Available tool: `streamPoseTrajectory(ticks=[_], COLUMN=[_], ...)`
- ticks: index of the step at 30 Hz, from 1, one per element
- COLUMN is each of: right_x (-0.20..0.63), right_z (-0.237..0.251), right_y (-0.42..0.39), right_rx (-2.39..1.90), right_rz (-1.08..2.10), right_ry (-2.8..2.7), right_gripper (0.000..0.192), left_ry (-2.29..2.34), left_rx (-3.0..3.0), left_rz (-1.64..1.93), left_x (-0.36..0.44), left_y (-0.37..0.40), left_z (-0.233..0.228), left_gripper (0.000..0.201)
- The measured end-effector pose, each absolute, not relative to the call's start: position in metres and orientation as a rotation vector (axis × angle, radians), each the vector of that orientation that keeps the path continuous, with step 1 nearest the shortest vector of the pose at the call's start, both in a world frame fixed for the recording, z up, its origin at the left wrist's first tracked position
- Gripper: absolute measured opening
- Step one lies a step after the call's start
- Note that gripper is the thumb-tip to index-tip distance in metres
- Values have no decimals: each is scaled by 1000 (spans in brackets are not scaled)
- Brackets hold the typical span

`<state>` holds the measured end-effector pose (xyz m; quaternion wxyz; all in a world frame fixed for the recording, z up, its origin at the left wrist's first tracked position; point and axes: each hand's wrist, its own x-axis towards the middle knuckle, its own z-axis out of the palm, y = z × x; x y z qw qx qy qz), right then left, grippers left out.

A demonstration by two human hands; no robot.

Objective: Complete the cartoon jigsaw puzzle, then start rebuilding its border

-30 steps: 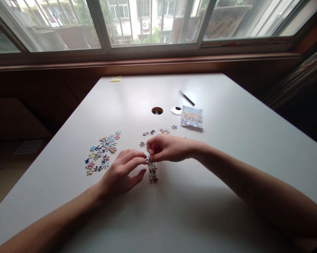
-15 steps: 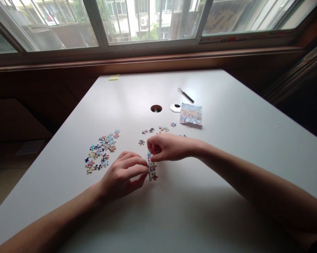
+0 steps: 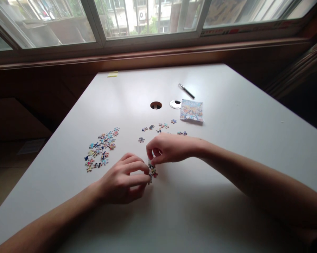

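Observation:
A narrow strip of joined jigsaw pieces (image 3: 152, 170) lies on the white table between my hands, partly covered by my fingers. My left hand (image 3: 126, 177) rests at the strip's left side, fingers bent and their tips against its edge. From above, my right hand (image 3: 165, 147) pinches at the strip's far end, thumb and fingertips curled together over a jigsaw piece that they mostly hide. Just beyond my right hand several loose jigsaw pieces (image 3: 163, 125) are scattered, one of them a lone piece (image 3: 141, 140) to its left.
A spread pile of loose jigsaw pieces (image 3: 105, 140) lies to the left on the white table (image 3: 216, 218). Farther back are a round cable hole (image 3: 156, 105), its metal cover (image 3: 175, 104), a printed picture packet (image 3: 191, 110), a pen (image 3: 186, 91) and a yellow sticker (image 3: 112, 74).
My left hand has shifted slightly nearer to me along the strip. The right hand's fingers have moved a little down at the strip's far end. The view has tilted slightly.

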<state>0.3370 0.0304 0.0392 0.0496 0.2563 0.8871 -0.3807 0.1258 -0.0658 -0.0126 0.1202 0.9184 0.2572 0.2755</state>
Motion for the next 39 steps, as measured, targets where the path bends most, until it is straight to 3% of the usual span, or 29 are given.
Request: streamPoseTrajectory(ticks=[4, 9, 14, 21, 26, 39], right_x=[337, 334, 333, 332, 333, 335], right_z=[36, 30, 29, 33, 35, 32], right_y=[30, 29, 28, 27, 30, 31], right_rx=[415, 678, 747, 782, 733, 739], right_rz=[-1575, -1863, -2191, -2074, -1890, -2007], right_ry=[2544, 2392, 2188, 2230, 2318, 2146], right_gripper=[11, 6, 16, 15, 21, 45], left_ry=[774, 963, 1113, 1131, 1220, 1132], left_rx=[2545, 2442, 2233, 2014, 2166, 2339], left_rz=[1034, 1199, 1228, 1352, 1365, 1292], left_x=[127, 129, 128, 129, 127, 127], left_y=[-66, -64, -62, -65, -62, -64], left_z=[-13, -10, -10, -14, -12, -10], left_gripper=[31, 30, 23, 19, 19, 33])
